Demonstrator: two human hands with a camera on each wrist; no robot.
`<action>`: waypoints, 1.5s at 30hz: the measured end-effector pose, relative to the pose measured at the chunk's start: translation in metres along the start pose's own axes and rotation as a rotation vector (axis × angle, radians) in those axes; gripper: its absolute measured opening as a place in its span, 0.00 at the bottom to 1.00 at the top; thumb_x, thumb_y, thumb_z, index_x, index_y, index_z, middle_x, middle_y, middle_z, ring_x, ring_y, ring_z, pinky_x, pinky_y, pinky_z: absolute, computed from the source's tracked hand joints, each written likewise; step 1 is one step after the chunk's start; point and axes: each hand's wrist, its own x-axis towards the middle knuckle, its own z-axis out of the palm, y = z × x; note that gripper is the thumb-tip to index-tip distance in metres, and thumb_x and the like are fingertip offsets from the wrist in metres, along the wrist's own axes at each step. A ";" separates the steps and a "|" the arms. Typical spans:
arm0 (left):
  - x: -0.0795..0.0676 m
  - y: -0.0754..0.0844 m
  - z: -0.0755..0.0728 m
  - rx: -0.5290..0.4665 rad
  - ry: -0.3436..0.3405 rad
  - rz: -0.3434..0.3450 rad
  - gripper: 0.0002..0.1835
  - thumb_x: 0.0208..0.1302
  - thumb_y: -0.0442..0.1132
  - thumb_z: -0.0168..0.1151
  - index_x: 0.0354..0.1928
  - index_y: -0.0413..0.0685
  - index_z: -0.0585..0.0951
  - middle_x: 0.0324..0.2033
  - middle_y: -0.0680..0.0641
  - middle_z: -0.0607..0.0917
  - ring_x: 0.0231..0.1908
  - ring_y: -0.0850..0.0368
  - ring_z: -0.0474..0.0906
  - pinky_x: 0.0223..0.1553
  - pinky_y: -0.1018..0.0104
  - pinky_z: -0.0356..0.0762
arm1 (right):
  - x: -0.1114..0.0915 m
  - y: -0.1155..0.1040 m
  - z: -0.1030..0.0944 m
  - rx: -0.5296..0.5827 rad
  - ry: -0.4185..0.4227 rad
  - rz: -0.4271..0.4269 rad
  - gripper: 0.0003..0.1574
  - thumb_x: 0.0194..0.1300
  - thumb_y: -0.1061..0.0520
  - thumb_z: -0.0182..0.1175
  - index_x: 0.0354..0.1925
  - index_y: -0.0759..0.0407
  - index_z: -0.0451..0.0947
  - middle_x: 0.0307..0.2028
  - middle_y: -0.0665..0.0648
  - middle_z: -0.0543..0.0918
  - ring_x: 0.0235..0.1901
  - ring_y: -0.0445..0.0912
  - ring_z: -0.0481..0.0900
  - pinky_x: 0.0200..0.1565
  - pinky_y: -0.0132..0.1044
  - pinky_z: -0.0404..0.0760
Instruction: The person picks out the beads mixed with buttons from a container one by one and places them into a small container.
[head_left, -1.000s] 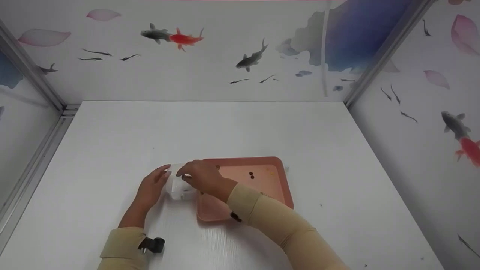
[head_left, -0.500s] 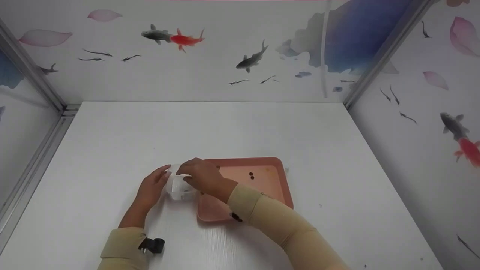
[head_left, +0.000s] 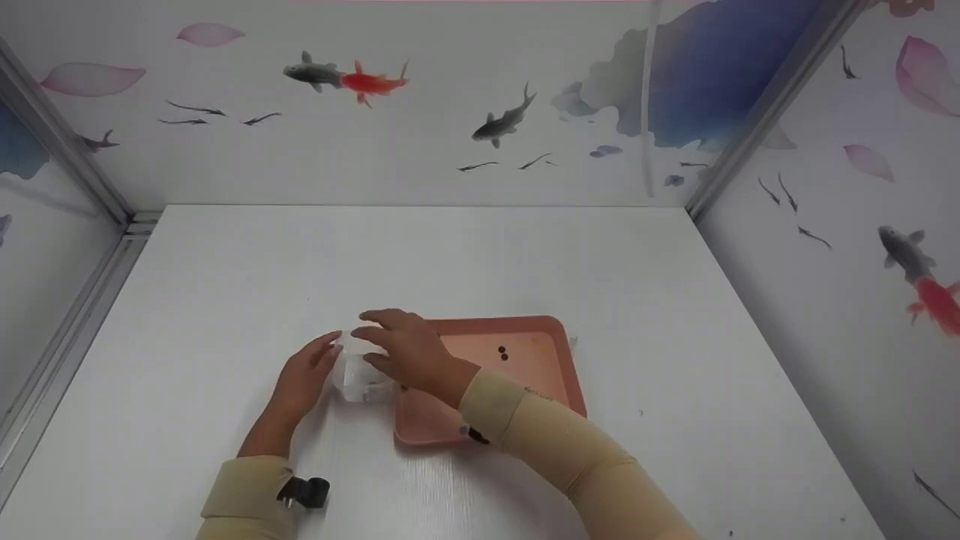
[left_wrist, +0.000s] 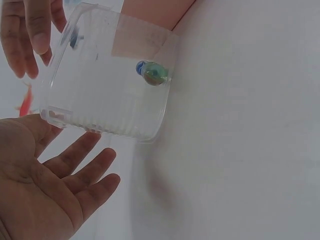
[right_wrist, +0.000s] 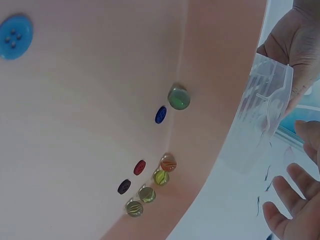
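A clear plastic container (head_left: 362,379) stands on the table against the left side of the pink tray (head_left: 491,324). My left hand (head_left: 304,375) touches the container's left side with outstretched fingers. In the left wrist view, a green marble (left_wrist: 155,75) and a small blue piece (left_wrist: 140,67) lie at the container's bottom. A dark blue bit (left_wrist: 75,39) shows near its rim; its kind is unclear. Over the container's mouth hovers my right hand (head_left: 412,349), fingers spread and holding nothing. The right wrist view shows these fingers apart from the container.
Inside the tray lie a greenish marble (right_wrist: 179,98), several smaller marbles (right_wrist: 161,177), a light blue button (right_wrist: 15,37), a dark blue button (right_wrist: 160,115), a red button (right_wrist: 139,167) and a black button (right_wrist: 124,186). Fish-patterned walls (head_left: 420,165) enclose the white table (head_left: 262,262).
My right hand's fingers, earlier close together over the container, have spread apart and lifted slightly. The left hand, the container and the tray stay in place.
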 end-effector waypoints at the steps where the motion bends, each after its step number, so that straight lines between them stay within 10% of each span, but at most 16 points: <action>1: 0.000 0.000 0.000 0.002 -0.002 0.001 0.27 0.77 0.51 0.42 0.71 0.47 0.63 0.66 0.34 0.68 0.69 0.37 0.59 0.68 0.41 0.57 | 0.000 0.001 0.000 -0.005 0.011 -0.006 0.23 0.66 0.51 0.63 0.59 0.50 0.77 0.61 0.53 0.75 0.61 0.46 0.73 0.61 0.38 0.73; 19: -0.001 0.002 0.000 -0.003 -0.014 -0.013 0.27 0.77 0.50 0.41 0.73 0.49 0.61 0.66 0.36 0.69 0.69 0.38 0.60 0.68 0.42 0.56 | -0.006 0.005 -0.004 -0.201 -0.110 0.096 0.37 0.71 0.33 0.48 0.71 0.44 0.61 0.73 0.53 0.59 0.72 0.52 0.55 0.65 0.55 0.66; 45: -0.001 -0.001 0.002 -0.012 0.002 -0.009 0.28 0.77 0.52 0.41 0.72 0.48 0.62 0.65 0.35 0.70 0.68 0.38 0.61 0.68 0.42 0.57 | -0.011 0.024 -0.014 -0.101 -0.137 0.236 0.44 0.66 0.30 0.53 0.72 0.46 0.60 0.73 0.54 0.59 0.72 0.52 0.55 0.66 0.58 0.63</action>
